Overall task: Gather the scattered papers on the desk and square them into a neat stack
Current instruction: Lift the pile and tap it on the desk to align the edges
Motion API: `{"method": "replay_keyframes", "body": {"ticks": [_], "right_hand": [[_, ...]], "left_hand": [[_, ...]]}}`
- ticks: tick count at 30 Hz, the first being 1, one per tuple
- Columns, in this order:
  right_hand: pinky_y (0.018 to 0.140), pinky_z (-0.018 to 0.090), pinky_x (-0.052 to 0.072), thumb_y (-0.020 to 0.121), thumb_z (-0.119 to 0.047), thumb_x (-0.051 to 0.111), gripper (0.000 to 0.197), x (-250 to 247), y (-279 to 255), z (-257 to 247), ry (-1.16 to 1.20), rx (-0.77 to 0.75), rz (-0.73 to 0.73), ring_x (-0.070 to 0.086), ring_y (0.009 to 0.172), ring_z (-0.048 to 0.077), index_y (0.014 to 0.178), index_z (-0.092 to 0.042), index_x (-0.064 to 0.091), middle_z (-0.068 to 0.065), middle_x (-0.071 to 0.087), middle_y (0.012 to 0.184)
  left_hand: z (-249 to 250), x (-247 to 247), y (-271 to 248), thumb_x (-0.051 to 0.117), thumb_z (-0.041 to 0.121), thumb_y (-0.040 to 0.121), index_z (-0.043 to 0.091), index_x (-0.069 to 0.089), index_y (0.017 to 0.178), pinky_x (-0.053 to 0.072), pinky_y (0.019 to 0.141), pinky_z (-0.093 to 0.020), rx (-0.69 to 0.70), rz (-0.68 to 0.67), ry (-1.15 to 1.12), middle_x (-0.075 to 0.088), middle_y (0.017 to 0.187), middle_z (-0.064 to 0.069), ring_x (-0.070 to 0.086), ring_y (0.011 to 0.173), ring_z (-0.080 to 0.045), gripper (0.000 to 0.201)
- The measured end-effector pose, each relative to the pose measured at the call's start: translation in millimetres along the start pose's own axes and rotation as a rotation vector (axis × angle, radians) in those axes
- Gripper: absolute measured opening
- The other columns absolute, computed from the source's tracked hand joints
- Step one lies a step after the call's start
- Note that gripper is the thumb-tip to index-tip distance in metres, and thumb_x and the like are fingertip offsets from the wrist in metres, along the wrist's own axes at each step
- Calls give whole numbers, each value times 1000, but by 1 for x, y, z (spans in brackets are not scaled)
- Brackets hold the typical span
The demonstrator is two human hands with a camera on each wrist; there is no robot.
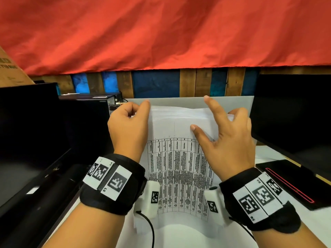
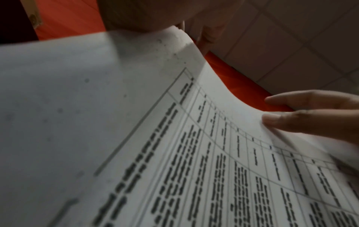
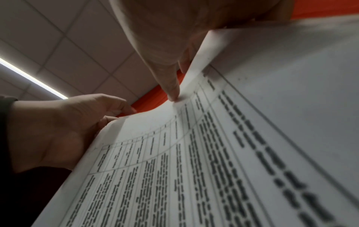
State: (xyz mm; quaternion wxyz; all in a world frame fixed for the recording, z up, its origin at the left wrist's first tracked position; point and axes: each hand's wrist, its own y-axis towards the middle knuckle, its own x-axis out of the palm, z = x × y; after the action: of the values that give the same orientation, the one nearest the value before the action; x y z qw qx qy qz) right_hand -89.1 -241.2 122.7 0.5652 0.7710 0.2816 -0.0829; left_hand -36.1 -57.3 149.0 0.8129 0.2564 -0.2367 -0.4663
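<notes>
The fingers of the left hand are curled round the left upper edge of a sheaf of white printed paper sheets, which is pinched there. The fingers of the right hand are spread and mostly straight; the thumb is laid flat on the front sheet and the rest reach behind the right upper corner, so the sheaf is steadied rather than tightly gripped. In the left wrist view the same sheaf is seen bowed, with the upper edges of the sheets slightly staggered. The sheaf is held roughly upright between the two hands, above the white surface; whether its lower edge touches the surface cannot be told.

The gathering appears largely done, and the squaring step is judged to be in hand. A firmer hold on both side edges is called for next, then the lower edge is to be tapped on the surface so the sheets align. Dark monitors stand at either side and a red cloth hangs behind.
</notes>
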Motion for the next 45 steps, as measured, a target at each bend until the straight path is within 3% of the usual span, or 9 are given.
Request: {"method": "replay_keyframes", "body": {"ticks": [3, 10, 16, 23, 28, 31, 35, 41, 45], "right_hand": [[64, 31, 44, 82, -59, 56, 51, 1, 1, -1, -8, 21, -13, 42, 105, 25, 128, -37, 51, 8, 40, 111], [62, 28, 40, 82, -53, 63, 48, 3, -2, 4, 95, 56, 130, 51, 96, 27, 103, -11, 50, 11, 43, 109], [73, 32, 51, 83, -55, 60, 50, 1, -5, -1, 121, 42, 33, 48, 108, 24, 127, -33, 54, 8, 38, 121], [71, 23, 40, 81, -47, 67, 41, 0, -6, 7, 203, 118, 63, 43, 87, 11, 113, -23, 58, 6, 39, 116], [77, 27, 48, 88, -42, 60, 38, 5, -8, 15, 429, 202, 46, 53, 85, 6, 122, -27, 50, -6, 53, 108], [84, 20, 50, 89, -35, 61, 54, 11, -13, 26, 697, 294, 35, 61, 96, -2, 137, -33, 36, -26, 54, 108], [65, 5, 50, 87, -45, 55, 41, 20, -28, 38, 982, 486, -81, 66, 94, -6, 124, -30, 49, -18, 66, 100], [65, 13, 54, 76, -46, 61, 39, 25, -40, 45, 1153, 569, -95, 71, 88, 2, 109, -23, 61, -9, 75, 97], [70, 18, 56, 62, -42, 81, 52, 37, -67, 63, 1059, 627, -407, 72, 85, -1, 109, -28, 62, -9, 75, 95]], "left_hand": [[2, 3, -1, 78, 50, 72, 8, 48, 55, 38, 58, -26, 15, 2, 31, 39, 52, 4, 37, 53, -13, 54], [-5, -5, 7, 61, 19, 79, 5, 57, 63, 38, 61, -26, 1, 34, 79, 45, 56, 7, 40, 58, -9, 22], [1, 0, -5, 72, 48, 80, 12, 60, 65, 38, 59, -12, 75, 26, 54, 51, 59, 10, 45, 56, 0, 41], [-11, -3, 3, 65, 19, 81, 21, 52, 54, 35, 53, -11, 7, 10, 101, 46, 51, 11, 42, 49, 3, 30], [-15, -6, -5, 66, 35, 89, 22, 57, 68, 44, 65, -19, 25, 31, 38, 57, 69, 8, 52, 65, -4, 26], [-23, -12, -19, 70, 55, 76, 20, 60, 96, 49, 66, -9, -96, -54, -120, 65, 89, 11, 62, 72, 8, 42], [-48, -23, -46, 75, 46, 67, 15, 56, 126, 57, 68, -15, -286, -292, -252, 74, 108, 2, 73, 90, -2, 70], [-70, -33, -54, 91, 52, 47, 18, 55, 125, 59, 77, -25, -329, -316, -318, 75, 112, 3, 74, 100, -14, 92], [-90, -42, -66, 95, 41, 45, 17, 59, 126, 54, 97, -41, -505, -524, -171, 75, 115, 1, 72, 107, -16, 92]]}}
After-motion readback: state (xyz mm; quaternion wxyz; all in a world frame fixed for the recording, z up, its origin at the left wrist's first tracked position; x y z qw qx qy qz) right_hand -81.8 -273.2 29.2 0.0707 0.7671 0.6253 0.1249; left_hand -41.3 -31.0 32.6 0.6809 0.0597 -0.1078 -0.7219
